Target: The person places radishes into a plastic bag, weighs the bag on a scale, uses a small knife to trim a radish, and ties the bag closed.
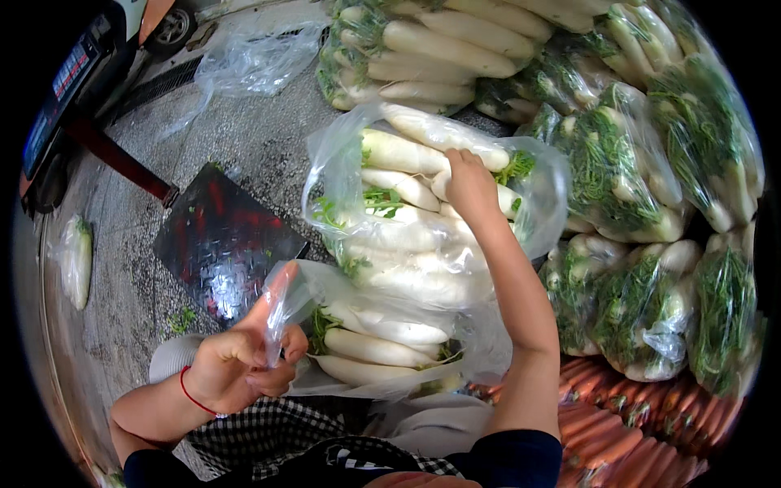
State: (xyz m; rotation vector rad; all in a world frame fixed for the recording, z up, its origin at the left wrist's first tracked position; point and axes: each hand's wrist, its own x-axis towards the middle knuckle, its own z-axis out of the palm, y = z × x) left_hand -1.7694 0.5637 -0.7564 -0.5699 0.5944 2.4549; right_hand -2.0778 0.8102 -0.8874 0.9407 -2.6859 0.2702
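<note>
Head view: left grip (244,362) holds clear bag (322,283); scale display (71,75) shows illegible markings.

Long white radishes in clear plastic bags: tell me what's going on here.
A person is handling them barehanded. The right hand is on the long white radishes in the farther clear plastic bag. The left hand holds the edge of the nearer clear plastic bag, which also contains white radishes.

Soft, moderate light; white glare on the dark platform (229,246); edges bowed, corners black.
</note>
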